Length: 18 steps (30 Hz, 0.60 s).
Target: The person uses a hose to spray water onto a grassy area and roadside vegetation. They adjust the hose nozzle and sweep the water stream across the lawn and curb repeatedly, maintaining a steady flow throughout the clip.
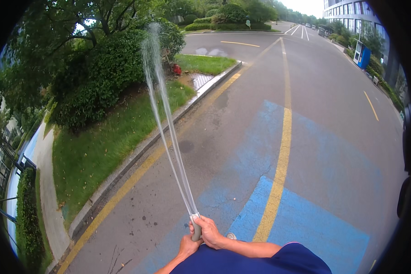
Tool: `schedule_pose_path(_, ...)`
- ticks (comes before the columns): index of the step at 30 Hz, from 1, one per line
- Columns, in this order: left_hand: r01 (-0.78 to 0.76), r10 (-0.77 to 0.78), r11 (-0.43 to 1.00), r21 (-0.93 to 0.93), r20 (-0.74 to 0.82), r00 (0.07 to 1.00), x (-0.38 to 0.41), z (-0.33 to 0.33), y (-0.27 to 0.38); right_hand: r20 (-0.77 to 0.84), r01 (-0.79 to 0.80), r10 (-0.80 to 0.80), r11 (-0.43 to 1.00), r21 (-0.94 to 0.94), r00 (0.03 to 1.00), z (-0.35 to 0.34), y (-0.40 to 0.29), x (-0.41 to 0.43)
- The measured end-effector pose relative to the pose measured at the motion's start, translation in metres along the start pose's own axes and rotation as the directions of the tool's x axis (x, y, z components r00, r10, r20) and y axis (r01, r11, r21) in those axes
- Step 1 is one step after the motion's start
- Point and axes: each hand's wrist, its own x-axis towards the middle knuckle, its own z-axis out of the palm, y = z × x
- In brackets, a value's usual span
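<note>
Both of my hands are on a grey hose [196,233] just in front of my body. My right hand [208,230] grips its open end, with the thumb at the mouth. Lower down, my left hand [189,245] holds the hose close to my dark blue shirt. Two main streams of water [171,137] shoot from the mouth, forward and to the left. They break into spray in front of a large green shrub [113,61]. The rest of the hose is hidden behind my hands and body.
A stone kerb [140,150] borders the grass strip [102,154] on the left. Yellow lines and blue paint [315,215] mark the asphalt road. A red object [176,69] lies near a metal cover [202,80]. Far right stands a blue booth [363,56].
</note>
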Motion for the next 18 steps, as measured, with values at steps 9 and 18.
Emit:
schedule_pose_path(9,0.002,-0.002,1.000,0.020,-0.002,1.000,0.0033,0.0039,-0.0054,-0.016,0.015,-0.015,1.000,-0.014,1.000,-0.0006,0.0019,0.0006)
schedule_pose_path(18,0.007,-0.007,1.000,0.024,0.002,1.000,0.0045,0.0027,-0.0026,-0.030,0.052,-0.053,0.998,-0.020,0.998,-0.0018,0.0064,0.0055)
